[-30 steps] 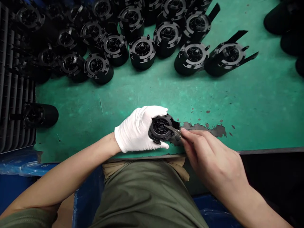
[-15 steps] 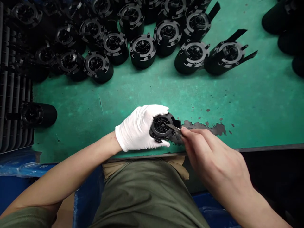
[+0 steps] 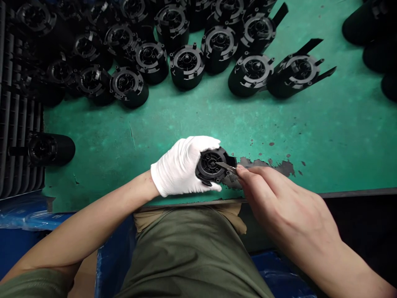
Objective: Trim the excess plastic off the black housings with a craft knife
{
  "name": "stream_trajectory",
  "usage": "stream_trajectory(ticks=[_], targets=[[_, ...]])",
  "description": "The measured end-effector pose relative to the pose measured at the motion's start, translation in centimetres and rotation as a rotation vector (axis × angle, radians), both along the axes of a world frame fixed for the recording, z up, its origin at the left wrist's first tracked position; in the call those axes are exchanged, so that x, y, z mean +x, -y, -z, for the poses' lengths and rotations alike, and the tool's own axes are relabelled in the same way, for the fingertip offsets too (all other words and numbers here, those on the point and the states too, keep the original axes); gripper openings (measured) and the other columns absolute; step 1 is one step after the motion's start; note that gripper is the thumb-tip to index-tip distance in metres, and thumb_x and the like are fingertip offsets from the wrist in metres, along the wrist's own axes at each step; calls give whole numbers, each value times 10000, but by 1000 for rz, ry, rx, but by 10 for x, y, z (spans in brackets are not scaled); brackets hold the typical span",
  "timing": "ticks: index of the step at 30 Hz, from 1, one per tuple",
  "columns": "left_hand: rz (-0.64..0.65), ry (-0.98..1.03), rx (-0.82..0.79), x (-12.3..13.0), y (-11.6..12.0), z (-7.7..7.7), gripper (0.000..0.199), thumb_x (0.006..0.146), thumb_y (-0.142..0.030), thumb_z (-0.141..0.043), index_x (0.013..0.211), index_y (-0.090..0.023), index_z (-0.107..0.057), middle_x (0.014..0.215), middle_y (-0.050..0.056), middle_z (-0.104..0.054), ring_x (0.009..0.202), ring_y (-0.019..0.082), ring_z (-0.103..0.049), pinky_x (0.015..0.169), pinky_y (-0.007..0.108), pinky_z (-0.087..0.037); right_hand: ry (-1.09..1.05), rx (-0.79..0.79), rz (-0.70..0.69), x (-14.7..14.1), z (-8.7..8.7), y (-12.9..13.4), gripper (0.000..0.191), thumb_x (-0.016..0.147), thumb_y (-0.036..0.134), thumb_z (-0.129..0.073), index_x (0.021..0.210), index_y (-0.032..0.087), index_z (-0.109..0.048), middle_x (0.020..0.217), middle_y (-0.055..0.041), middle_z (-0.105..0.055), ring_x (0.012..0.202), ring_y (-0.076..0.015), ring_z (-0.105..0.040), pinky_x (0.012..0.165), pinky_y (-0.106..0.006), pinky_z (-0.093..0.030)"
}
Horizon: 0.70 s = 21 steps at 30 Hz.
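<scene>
My left hand (image 3: 182,167), in a white glove, is wrapped round a black plastic housing (image 3: 206,167) near the front edge of the table. The housing's round ribbed end faces up toward me, with short tabs on its rim. My bare right hand (image 3: 279,203) pinches a small metal craft knife (image 3: 228,167). Its pointed blade reaches over the housing's end, close to the centre hub; whether it touches the plastic I cannot tell. The knife's handle is mostly hidden in my fingers.
Many similar black housings (image 3: 187,66) stand in rows across the back of the green table (image 3: 124,124). One housing (image 3: 58,150) lies on its side at the left, by a dark slatted crate (image 3: 18,182). More black cylinders (image 3: 359,25) are at the far right.
My right wrist and forearm have shifted slightly to the right, while the blade tip stays near the hub. My left hand and the housing hold almost still.
</scene>
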<state>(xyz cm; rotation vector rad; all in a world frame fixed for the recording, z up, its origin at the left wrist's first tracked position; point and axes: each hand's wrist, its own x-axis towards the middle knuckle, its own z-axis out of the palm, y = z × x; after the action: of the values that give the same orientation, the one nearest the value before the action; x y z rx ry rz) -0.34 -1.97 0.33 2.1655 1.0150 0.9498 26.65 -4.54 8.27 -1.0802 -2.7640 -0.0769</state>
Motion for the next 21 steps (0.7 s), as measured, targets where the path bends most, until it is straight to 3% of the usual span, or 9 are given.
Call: stream_trajectory(ticks=[4,15,21], targets=[[3,0,9,0,0,-1,929,824,-746,-935,1475,-224,-528,1416,210,-748,1300,389,-777,1117,553,-652,13,3,-38,2,-2,-4,190,1111,60,-551,1234,83,-693,1022,-123,-769,831,-214,-659,630,-349,-425],[-1,-2,-59,1,-2,-5,883,797,-712,-966,1434,-234,-585,1393,190,-765,1281,388,-785,1120,561,-652,50,33,-138,8,-5,-15,345,1055,-24,-453,1300,46,-686,1029,-147,-784,804,-231,-666,631,-343,-477],[5,10,-67,1,-3,-5,878,808,-744,-943,1429,-224,-602,1381,192,-768,1270,386,-789,1114,561,-654,43,63,-211,7,-8,-24,310,1053,-29,-465,1247,15,-702,882,-106,-719,742,-225,-625,607,-339,-463]])
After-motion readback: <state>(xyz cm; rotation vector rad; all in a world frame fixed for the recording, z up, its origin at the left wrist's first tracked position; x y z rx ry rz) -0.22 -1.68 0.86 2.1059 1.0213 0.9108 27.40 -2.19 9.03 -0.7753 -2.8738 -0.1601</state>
